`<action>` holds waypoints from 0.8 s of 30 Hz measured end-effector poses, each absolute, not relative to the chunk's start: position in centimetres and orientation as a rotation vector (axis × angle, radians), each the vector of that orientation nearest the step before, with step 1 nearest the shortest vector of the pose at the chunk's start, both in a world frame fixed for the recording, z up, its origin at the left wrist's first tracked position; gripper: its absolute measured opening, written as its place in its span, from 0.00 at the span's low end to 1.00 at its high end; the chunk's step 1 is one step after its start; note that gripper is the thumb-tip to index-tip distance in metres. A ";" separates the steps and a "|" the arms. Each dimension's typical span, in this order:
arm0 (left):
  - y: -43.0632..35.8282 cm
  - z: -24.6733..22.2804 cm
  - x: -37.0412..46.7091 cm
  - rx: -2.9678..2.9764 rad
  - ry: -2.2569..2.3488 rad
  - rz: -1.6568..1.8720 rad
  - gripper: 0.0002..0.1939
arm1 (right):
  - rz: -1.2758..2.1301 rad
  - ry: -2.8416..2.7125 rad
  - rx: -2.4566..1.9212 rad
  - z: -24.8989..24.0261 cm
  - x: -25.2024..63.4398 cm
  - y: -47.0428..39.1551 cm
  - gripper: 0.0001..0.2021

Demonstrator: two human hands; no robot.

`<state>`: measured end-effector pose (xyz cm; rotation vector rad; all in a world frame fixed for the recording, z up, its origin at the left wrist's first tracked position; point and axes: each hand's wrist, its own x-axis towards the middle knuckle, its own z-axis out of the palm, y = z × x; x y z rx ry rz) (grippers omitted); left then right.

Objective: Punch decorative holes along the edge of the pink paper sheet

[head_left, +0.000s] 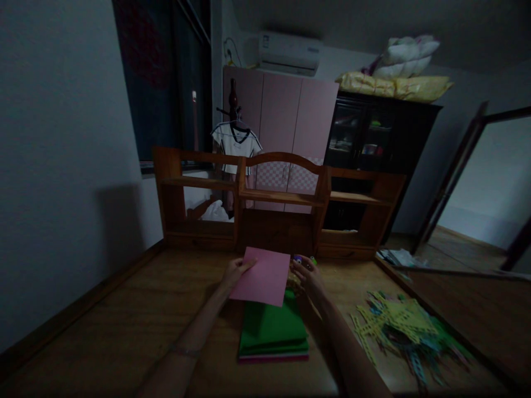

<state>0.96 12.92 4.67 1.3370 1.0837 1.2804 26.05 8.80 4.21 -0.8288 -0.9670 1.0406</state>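
Near the centre of the frame, the left hand (pixel 236 273) has a square pink sheet, paper or foam (pixel 263 276), pinched at its left edge, thumb on top. The sheet's held tilted over the back part of a stack of green sheets (pixel 274 326) w/ pink & magenta layers at the bottom, lower centre on the light wooden worktop (pixel 124 309).

The right hand (pixel 310 279) is at the sheet's right edge, fingers bent, nearest a small purple item w/ an eye-like white spot (pixel 297 258); too dark to tell if it's gripping that, or touching the sheet. Just beyond the fingers there's a small bright-green item (pixel 313 260), & a blurry gold-yellow item (pixel 294 284) btwn sheet & hand.

Lower right of the frame: a loose pile of cut-out yellow, green & blue strips (pixel 406 320), material unclear, well apart from the stack.

At the worktop's far side, mid-frame, stands a brown wooden shelf unit (pixel 282 196). Behind it, upper centre: a tall pale-pink wardrobe (pixel 280 110), a white AC unit (pixel 289 52) above, & a white T-shirt w/ dark trim (pixel 240 145) on a hanger to the left.
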 end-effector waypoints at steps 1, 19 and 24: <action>13.0 4.6 1.0 1.338 1.080 1.271 0.24 | 1.043 -0.967 -0.832 4.3 26.0 8.8 0.22; 12.9 4.1 1.3 1.463 1.051 1.192 0.25 | 0.886 -1.087 -1.163 3.8 26.7 8.8 0.25; 13.1 3.9 1.3 1.473 1.046 1.218 0.26 | 0.908 -1.073 -1.136 3.9 26.8 8.8 0.24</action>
